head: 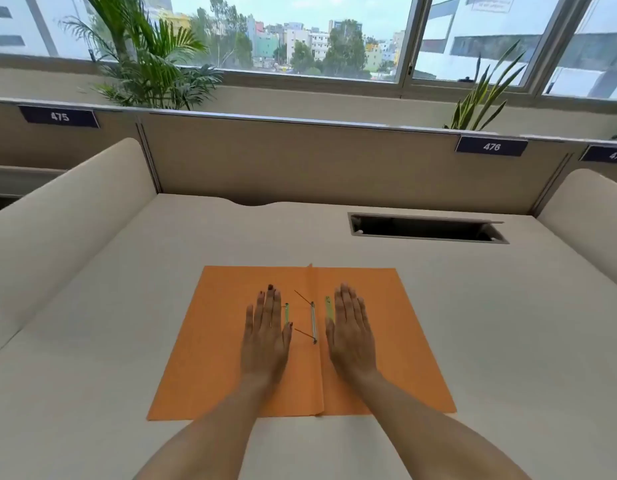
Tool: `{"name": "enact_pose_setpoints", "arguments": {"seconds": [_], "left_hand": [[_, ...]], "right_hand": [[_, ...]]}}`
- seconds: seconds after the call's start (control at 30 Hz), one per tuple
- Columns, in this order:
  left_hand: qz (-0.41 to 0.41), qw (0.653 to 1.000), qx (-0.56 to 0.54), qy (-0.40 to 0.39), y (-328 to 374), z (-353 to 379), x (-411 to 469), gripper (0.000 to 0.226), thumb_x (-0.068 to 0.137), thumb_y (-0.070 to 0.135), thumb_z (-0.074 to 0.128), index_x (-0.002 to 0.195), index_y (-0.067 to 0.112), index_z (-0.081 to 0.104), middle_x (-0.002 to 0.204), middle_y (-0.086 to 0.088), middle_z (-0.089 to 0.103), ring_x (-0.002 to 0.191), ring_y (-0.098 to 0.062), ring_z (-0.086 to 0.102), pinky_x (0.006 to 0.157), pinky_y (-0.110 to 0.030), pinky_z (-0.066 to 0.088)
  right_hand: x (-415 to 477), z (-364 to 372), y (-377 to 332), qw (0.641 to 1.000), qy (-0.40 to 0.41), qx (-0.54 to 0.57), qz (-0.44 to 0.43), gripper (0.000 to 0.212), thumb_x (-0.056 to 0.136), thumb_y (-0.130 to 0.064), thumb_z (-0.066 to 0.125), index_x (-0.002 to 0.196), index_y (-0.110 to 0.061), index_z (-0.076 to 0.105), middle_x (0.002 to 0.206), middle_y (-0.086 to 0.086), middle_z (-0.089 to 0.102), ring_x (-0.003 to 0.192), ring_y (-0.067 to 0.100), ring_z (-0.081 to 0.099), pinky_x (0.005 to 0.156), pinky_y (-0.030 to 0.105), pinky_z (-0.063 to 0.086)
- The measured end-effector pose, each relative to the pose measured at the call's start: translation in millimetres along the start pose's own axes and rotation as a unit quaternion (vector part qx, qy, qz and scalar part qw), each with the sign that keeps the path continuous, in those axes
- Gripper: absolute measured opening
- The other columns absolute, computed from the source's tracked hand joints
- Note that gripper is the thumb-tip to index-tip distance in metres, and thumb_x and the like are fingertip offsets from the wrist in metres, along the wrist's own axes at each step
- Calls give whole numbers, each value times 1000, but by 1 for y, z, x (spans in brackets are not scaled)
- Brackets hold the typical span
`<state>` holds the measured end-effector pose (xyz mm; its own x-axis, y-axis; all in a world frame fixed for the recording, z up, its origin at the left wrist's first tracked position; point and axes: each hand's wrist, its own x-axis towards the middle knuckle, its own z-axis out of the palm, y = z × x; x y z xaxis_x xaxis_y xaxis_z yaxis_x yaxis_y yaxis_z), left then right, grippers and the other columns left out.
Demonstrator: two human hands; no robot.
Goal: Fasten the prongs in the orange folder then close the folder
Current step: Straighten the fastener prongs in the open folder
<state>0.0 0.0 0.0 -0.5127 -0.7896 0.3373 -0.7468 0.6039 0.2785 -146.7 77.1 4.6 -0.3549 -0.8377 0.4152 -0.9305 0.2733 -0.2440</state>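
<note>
The orange folder [210,358] lies open and flat on the desk in front of me. At its centre fold sits a pale fastener bar [313,322] with two thin dark prongs [302,296] sticking up and leaning left. A green strip [286,312] lies just left of the bar and a yellow-green strip [329,307] just right of it. My left hand [266,336] rests palm down on the left flap, fingers extended, holding nothing. My right hand [350,332] rests palm down on the right flap, beside the yellow-green strip, also holding nothing.
The white desk [473,323] has a dark rectangular cable opening [424,228] at the back right. Beige partitions stand at the rear [317,161], left [68,216] and right [584,216]. Potted plants [151,64] and windows lie beyond the rear partition.
</note>
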Motion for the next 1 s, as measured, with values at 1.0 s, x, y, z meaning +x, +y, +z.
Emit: {"name": "enact_pose_setpoints", "arguments": {"seconds": [1.0], "left_hand": [[-249, 950, -74, -175, 25, 23, 32, 102, 72, 79, 46, 147, 39, -12, 161, -1, -11, 146, -30, -15, 108, -67, -11]], "right_hand": [[18, -20, -20, 928, -187, 28, 320, 25, 89, 7, 46, 111, 0, 56, 114, 19, 60, 103, 32, 60, 72, 30, 45]]}}
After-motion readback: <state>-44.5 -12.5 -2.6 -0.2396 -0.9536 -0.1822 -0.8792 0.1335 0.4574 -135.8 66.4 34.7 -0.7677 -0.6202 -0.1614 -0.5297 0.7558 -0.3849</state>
